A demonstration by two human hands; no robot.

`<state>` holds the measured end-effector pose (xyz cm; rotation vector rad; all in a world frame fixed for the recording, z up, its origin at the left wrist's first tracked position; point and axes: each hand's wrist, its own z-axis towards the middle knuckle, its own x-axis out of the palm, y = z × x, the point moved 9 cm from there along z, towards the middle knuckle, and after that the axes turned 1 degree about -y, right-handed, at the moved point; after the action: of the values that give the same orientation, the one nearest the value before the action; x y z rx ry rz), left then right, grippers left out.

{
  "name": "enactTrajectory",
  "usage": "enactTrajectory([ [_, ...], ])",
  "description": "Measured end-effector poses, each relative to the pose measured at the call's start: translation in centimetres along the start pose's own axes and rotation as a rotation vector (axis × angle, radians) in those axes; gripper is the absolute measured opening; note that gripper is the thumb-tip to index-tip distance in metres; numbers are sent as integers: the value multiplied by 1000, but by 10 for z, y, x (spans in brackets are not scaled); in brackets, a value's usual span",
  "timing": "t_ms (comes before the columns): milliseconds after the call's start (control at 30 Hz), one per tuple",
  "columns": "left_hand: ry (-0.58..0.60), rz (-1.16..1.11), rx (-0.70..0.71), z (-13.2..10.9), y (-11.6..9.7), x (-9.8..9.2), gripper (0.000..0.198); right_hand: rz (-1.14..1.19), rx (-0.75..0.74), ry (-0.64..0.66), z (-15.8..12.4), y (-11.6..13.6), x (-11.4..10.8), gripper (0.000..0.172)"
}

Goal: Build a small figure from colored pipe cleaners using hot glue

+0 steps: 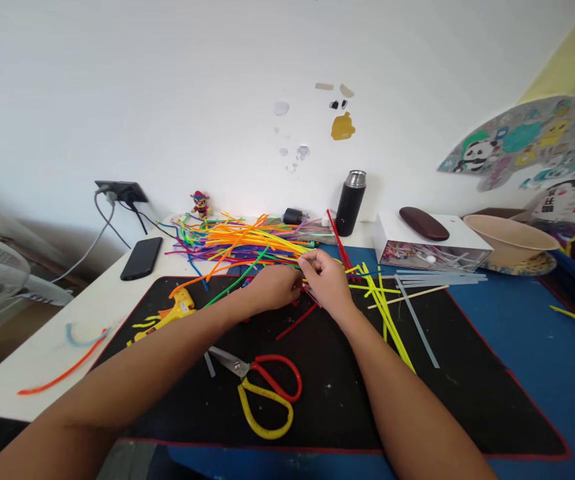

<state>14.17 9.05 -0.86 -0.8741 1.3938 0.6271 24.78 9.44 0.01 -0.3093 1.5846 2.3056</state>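
My left hand [275, 285] and my right hand [328, 280] meet over the black mat, fingers closed in a pinch. Red bits show between and under them, and a red pipe cleaner [295, 323] slants down-left from beneath my right hand. Whatever my left fingers grip is hidden behind the hand. Beyond the hands lies a heap of orange, yellow and purple pipe cleaners [237, 233]. A green pipe cleaner [235, 280] runs behind my left wrist. Nearer to me, scissors [240, 368] with one red and one yellow handle lie partly spread.
A yellow glue gun [180, 305] lies beyond my left forearm. Yellow pipe cleaners [387, 317] and translucent glue sticks [420, 327] are on the right. Behind stand a black thermos [351, 207] and a white box [385, 240]. A phone [141, 259] rests on the left.
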Motion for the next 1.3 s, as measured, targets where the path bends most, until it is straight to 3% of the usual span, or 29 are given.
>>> enactTrajectory([
  [167,-23,-60,-29,-19,14,-22,17,36,22,-32,0,-1,-4,26],
  [333,-11,-64,-60,-62,20,-34,13,22,23,-17,0,1,-2,23],
  [500,63,5,-10,-96,10,-12,14,-10,5,26,-4,3,5,24],
  [633,105,34,-50,-103,12,10,16,-23,-1,39,-4,1,8,23],
  [733,95,-18,-25,-105,14,14,21,-43,-3,27,-4,0,6,23],
  [800,16,-100,-34,-109,23,3,24,-45,2,35,-4,0,7,23],
  [900,-151,-156,-177,-116,55,-21,26,-40,10,55,-5,1,9,24],
  [1000,-228,-127,-270,-123,82,-34,30,-35,12,60,-6,1,10,24],
  [1167,-189,-180,-310,-123,102,-27,36,-52,-6,67,-6,2,13,23],
  [1300,-160,-218,-322,-106,113,-19,31,-93,-12,86,-8,2,16,23],
])
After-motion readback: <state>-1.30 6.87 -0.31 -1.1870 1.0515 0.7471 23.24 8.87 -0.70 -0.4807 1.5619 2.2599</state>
